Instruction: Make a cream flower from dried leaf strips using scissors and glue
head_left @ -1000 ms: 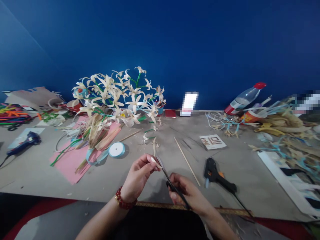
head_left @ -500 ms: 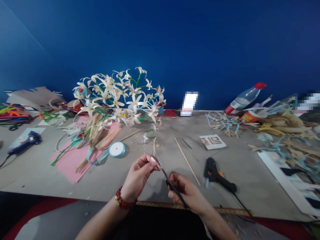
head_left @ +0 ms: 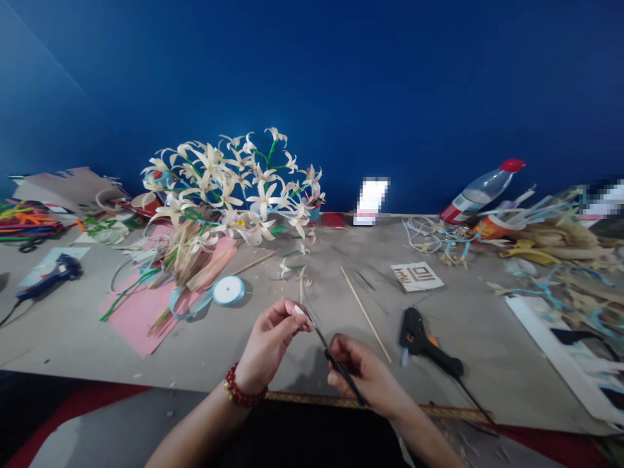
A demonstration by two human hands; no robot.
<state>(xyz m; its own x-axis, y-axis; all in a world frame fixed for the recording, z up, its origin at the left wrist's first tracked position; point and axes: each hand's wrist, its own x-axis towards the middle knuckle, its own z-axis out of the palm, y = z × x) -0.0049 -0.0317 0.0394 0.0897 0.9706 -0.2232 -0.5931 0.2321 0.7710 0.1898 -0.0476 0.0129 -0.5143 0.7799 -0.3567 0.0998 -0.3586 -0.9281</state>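
Observation:
My left hand (head_left: 270, 341), a beaded bracelet at its wrist, is closed in a pinch on a small pale husk strip (head_left: 298, 311). In my right hand (head_left: 363, 367) are black-handled scissors (head_left: 341, 370), with the fingers curled around the handles. The blades angle up and left, their tips beside my left fingertips; whether they touch the strip I cannot tell. Just beyond the fingers is another pale curled strip (head_left: 301, 279); whether it joins the held piece is unclear. Small husk flowers (head_left: 285, 268) lie farther back.
Behind to the left stands a bunch of husk flowers (head_left: 263, 195). A ribbon roll (head_left: 229, 290) and pink paper (head_left: 131, 318) lie left. On the right are a thin stick (head_left: 365, 314), a black glue gun (head_left: 414, 331), a power strip (head_left: 550, 351) and a tilted bottle (head_left: 480, 188).
Both hands and the scissors stay almost in place. The view has shifted very slightly, so things on the right appear a little farther right.

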